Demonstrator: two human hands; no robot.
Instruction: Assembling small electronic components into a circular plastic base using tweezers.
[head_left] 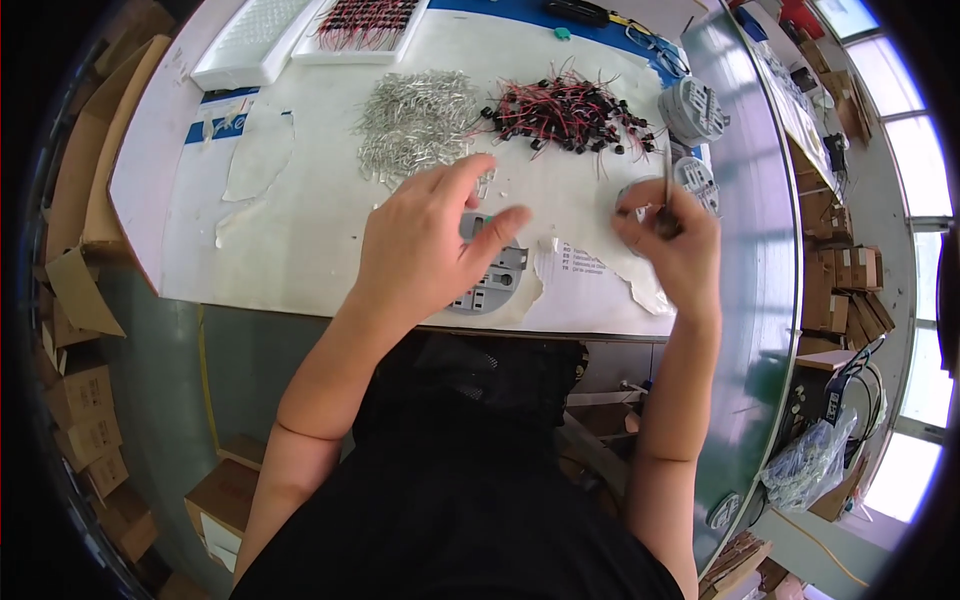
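Observation:
My left hand (425, 240) is open, thumb spread away from the fingers. It hovers over a round grey plastic housing (490, 285) at the table's front edge and partly hides it. The fingertips reach the near side of a heap of small clear and silvery pieces (415, 115). My right hand (680, 240) is closed on a slim metal tool (668, 165) whose thin shaft points up and away; its exact kind is blurred. Behind that hand, another round grey part (637, 190) is mostly covered.
Beyond lies a pile of black components with red and black wires (570, 112). More grey housings (693, 108) stand at the right. White trays (245, 45) are at the back left. Torn paper (590, 280) lies near the front edge; cardboard boxes (85, 400) flank the table.

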